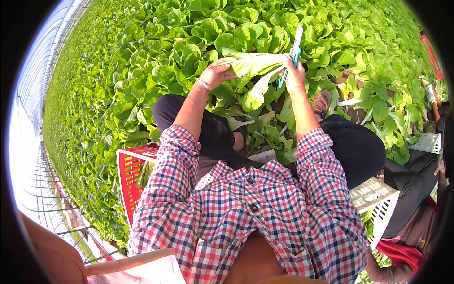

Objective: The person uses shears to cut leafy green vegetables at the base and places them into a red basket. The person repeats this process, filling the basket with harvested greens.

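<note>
My left hand [215, 74], with a pale band at the wrist, grips the leafy end of a pale green leafy vegetable [261, 65] between thumb and fingers. At its stem end is my right hand [296, 76], closed around a snap-off utility knife [295, 51] with a blue-green handle. The knife's blade is out and points away from me. My right fingers also touch the stem end, though how firmly they pinch it is hidden. One leaf droops below the rest. Loose trimmed leaves [267, 129] lie on the soil between my feet.
Dense leafy greens [142, 67] grow ahead and to the left. A red plastic crate [128, 184] stands at my left, and a white crate [385, 202] at my right. Beyond it sits another person [408, 209]. Cut leaves [379, 106] cover soil near my right shoe [321, 101].
</note>
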A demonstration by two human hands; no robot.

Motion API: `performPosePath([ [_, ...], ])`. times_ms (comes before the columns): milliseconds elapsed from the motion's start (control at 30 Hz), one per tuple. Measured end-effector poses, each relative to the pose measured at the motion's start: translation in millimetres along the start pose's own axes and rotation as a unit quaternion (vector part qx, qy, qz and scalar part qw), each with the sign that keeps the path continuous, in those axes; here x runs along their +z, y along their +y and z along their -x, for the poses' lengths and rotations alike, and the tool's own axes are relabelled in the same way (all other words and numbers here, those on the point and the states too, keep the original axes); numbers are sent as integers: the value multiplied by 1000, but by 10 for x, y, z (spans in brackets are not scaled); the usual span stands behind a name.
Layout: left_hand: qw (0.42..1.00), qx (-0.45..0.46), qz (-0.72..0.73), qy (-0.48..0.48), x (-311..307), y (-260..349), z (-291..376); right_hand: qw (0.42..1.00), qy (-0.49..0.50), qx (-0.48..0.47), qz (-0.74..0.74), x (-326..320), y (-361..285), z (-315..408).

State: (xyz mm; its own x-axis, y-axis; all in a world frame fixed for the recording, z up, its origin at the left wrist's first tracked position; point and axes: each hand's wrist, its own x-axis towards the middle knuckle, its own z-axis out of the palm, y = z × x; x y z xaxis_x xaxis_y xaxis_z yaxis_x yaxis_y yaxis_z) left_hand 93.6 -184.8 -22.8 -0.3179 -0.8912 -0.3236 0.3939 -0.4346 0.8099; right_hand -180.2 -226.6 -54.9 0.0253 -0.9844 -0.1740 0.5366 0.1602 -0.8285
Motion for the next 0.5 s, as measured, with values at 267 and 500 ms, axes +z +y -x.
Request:
performPosePath([
  [267,865,159,-472,67,488,578,391,990,-8,-6,141,403,-257,376],
  [500,821,22,-569,-42,753,306,236,971,-117,63,200,593,-216,540],
])
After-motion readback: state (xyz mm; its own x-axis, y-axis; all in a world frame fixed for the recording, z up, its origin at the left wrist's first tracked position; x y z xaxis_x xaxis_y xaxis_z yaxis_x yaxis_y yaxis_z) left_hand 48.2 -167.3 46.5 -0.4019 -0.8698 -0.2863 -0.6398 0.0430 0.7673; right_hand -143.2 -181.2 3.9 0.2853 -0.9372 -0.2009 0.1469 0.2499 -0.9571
